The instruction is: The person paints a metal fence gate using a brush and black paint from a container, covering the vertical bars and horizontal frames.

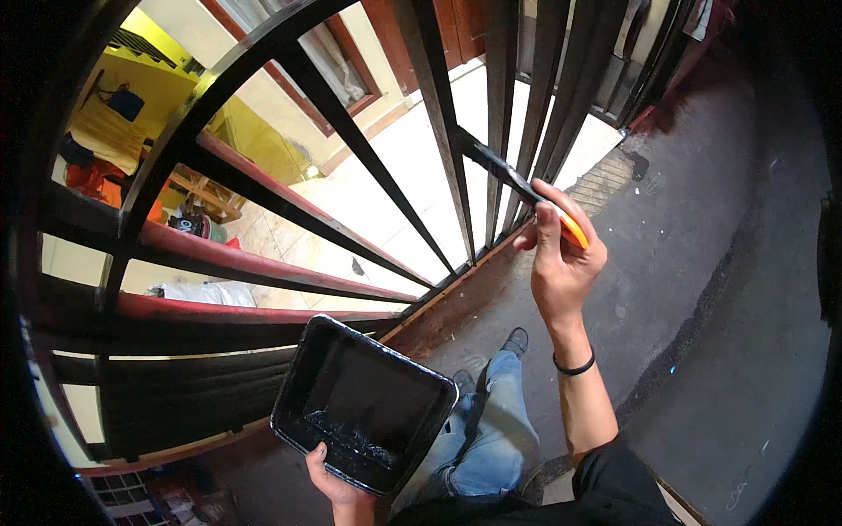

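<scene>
Closed around a paintbrush (504,168) with an orange-and-black handle, my right hand (561,259) holds its dark head against a vertical bar of the metal fence (436,105). My left hand (338,482) grips the near rim of a square black tray (364,399) of dark paint, held low in front of me beside my jeans. The fence bars are mostly black, with some red stretches on the lower left ones; whether the brush bristles press on the bar or just hover by it is hard to tell.
Behind the fence lie a tiled porch (399,171), a wooden door (447,31), a window and a yellow-walled area with bags and other items (105,140). The fence stands on a ledge along the dark pavement (693,307), where my feet (513,342) are.
</scene>
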Demonstrator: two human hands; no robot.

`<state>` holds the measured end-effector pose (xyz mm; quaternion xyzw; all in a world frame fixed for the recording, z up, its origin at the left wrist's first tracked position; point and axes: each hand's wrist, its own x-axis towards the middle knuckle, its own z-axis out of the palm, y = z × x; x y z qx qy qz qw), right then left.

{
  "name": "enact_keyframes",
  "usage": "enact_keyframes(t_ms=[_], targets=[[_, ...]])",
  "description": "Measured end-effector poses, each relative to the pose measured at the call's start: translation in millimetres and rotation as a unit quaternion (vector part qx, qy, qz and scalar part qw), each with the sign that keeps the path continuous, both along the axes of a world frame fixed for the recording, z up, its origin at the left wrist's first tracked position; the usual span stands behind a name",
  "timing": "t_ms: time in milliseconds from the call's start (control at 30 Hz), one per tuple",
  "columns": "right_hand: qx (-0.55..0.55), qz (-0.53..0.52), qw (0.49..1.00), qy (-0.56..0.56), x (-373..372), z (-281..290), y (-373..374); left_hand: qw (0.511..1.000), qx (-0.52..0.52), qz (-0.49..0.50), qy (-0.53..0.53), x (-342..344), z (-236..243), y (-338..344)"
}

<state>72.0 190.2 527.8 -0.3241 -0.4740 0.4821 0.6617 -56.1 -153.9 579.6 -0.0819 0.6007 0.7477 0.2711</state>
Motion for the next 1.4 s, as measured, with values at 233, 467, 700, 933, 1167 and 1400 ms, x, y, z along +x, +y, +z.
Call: enact_keyframes(t_ms=[233, 467, 700, 933, 1167, 1400], targets=[[0.273, -0.050, 0.960, -0.043, -17, 68, 24, 1.000, 0.019, 0.005, -0.008, -6, 0, -6], [0.240, -0.054, 0.957, -0.153, -29, -18, 16, 1.000, 0.001, 0.008, -0.020, -6, -2, 5], [0.269, -0.069, 0.934, -0.224, -21, -28, 14, 1.000, 0.013, -0.006, -0.024, -9, -3, -2], [0.292, -0.083, 0.950, -0.068, -32, 28, 24, 0.999, -0.027, -0.005, -0.028, -7, 1, 8], [0.129, -0.039, 0.967, -0.214, -27, -116, -6, 0.998, -0.056, -0.007, -0.021, -9, -2, 7], [0.098, -0.014, 0.978, -0.182, -50, -70, 5, 0.997, -0.082, 0.001, -0.011, -20, -16, -4]])
